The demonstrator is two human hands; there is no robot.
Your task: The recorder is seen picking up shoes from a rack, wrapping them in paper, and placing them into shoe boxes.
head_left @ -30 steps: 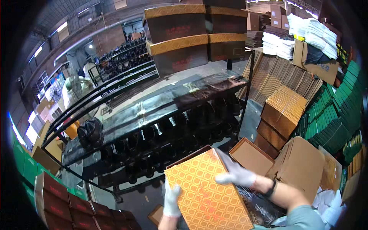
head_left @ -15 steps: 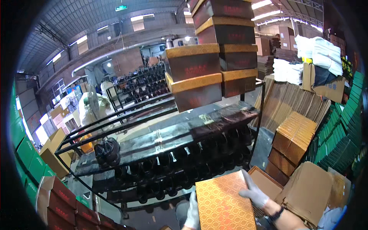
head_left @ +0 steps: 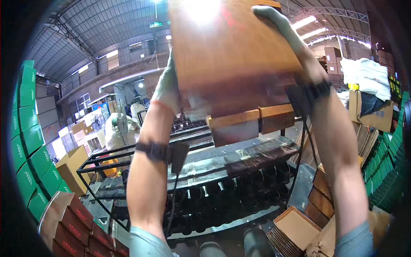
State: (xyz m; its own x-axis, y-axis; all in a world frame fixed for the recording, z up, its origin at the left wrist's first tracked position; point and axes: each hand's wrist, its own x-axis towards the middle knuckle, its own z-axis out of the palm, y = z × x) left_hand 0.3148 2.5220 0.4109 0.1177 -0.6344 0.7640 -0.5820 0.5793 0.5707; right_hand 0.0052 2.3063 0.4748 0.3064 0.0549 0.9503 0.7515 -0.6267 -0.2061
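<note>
Brown box (head_left: 233,55) held overhead, left hand (head_left: 168,88) pressed flat to its side, right hand (head_left: 284,30) fingers clamped over top edge, black rack (head_left: 239,158) below.

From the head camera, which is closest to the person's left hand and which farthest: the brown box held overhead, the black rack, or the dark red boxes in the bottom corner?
From the left hand:
1. Brown box, held overhead, touching the hand on its left edge.
2. Black rack, below and ahead, in the middle of the view.
3. Dark red boxes, stacked in the lower left corner, farthest in this picture.
</note>
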